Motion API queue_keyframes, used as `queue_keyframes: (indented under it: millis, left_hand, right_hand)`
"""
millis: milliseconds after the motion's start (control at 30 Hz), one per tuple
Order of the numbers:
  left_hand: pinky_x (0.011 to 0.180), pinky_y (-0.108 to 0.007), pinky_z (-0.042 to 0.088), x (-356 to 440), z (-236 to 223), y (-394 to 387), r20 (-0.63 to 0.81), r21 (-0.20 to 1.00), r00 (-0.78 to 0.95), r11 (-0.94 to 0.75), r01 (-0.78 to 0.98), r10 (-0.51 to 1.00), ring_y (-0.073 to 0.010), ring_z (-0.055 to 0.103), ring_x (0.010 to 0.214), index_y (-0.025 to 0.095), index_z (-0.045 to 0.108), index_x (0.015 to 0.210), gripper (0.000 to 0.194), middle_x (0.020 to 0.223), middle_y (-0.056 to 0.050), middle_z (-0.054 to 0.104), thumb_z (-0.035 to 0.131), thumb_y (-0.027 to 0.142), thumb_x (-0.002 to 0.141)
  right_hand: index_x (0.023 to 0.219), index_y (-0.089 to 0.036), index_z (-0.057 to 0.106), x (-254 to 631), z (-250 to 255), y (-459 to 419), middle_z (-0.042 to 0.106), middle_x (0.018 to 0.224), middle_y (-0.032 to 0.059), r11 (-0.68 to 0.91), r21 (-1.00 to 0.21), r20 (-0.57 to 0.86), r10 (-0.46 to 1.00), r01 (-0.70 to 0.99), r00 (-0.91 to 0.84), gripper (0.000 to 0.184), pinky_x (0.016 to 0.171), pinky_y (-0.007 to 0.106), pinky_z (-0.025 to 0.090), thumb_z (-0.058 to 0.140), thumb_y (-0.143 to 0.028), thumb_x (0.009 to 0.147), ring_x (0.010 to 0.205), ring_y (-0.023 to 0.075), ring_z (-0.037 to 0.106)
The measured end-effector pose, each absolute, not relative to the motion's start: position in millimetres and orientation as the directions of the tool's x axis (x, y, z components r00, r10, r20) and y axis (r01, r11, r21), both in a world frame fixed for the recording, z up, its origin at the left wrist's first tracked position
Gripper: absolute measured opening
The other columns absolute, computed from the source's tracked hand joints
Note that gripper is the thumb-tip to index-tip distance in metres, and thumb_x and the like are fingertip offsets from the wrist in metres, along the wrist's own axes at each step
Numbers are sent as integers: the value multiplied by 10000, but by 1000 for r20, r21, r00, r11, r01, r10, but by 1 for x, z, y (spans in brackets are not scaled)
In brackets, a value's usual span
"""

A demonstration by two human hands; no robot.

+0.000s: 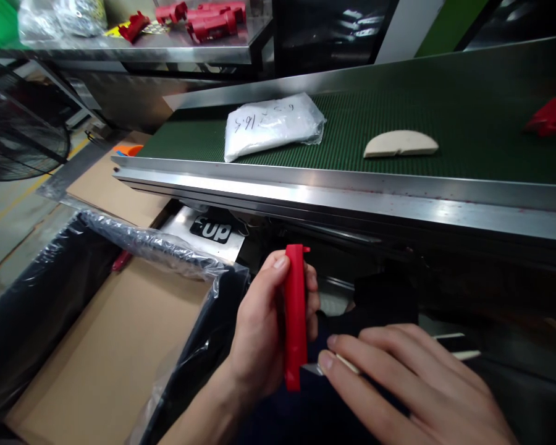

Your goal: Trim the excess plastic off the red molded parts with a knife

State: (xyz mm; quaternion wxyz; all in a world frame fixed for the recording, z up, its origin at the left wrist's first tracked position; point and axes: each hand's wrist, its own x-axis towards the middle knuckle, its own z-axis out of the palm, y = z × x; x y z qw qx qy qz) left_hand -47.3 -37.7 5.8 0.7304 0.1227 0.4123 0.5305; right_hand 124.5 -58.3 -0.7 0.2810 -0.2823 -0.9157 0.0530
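My left hand (259,327) is closed around a long red plastic part (295,315), held upright below the conveyor's steel edge. My right hand (412,377) is closed on a small knife with a pale handle (449,346); its blade tip (312,369) touches the lower end of the red part. Both hands are low in the view, in front of the dark space under the conveyor.
A green conveyor belt (467,123) carries a white plastic bag (271,123), a beige half-round piece (401,144) and a red part (553,114). A cardboard box lined with black plastic (115,346) sits at lower left. More red parts (204,18) lie on a far steel table.
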Motion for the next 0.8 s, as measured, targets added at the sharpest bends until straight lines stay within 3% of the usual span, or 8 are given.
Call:
queue_keyframes:
  millis: [100,200,300,400,633,800]
  left_hand:
    - [459,-159,404,-47,5,-32,-440,640,55,356,-681,896,-82,415,585,171,473,923,221,861,-6,487,487,387,964]
    - [485,-145,413,-47,4,-36,-411,689,70,361,-628,909,-70,436,589,183,479,922,181,813,15,495,606,313,913]
    - [469,-141,375,-50,3,-47,-409,723,172,433,-538,896,-58,439,519,193,481,935,207,704,35,495,659,284,882]
    - [452,-153,356,-53,1,-59,-416,736,241,480,-477,877,-59,425,486,199,480,960,287,660,46,464,697,357,858]
    - [477,-163,370,-53,5,-66,-409,769,224,466,-438,885,-62,413,514,205,474,914,313,674,50,435,714,392,841]
    - [486,-176,377,-50,10,-66,-455,777,187,491,-394,870,-70,398,521,205,481,918,331,671,48,421,713,424,830]
  right_hand:
    - [1051,-214,702,132,-2,-60,720,1050,20,796,-372,481,606,478,-634,276,725,309,489,535,-66,888,904,184,631]
    - [1187,-183,641,145,0,-51,663,1156,73,768,-451,503,639,454,-581,389,814,341,501,528,-8,857,1050,213,606]
    - [1279,-146,580,150,6,-37,621,1205,122,770,-407,505,637,491,-582,503,861,361,497,555,42,814,1103,233,591]
    - [1255,-142,604,143,10,-29,636,1168,124,742,-361,502,665,564,-553,471,837,382,476,540,43,827,1070,241,589]
    - [1194,-117,652,127,10,-27,666,1110,133,757,-351,546,644,551,-536,375,769,398,455,556,11,855,980,254,600]
    - [1234,-99,633,131,6,-29,641,1164,151,769,-350,555,630,536,-542,431,798,439,441,510,26,840,1004,280,577]
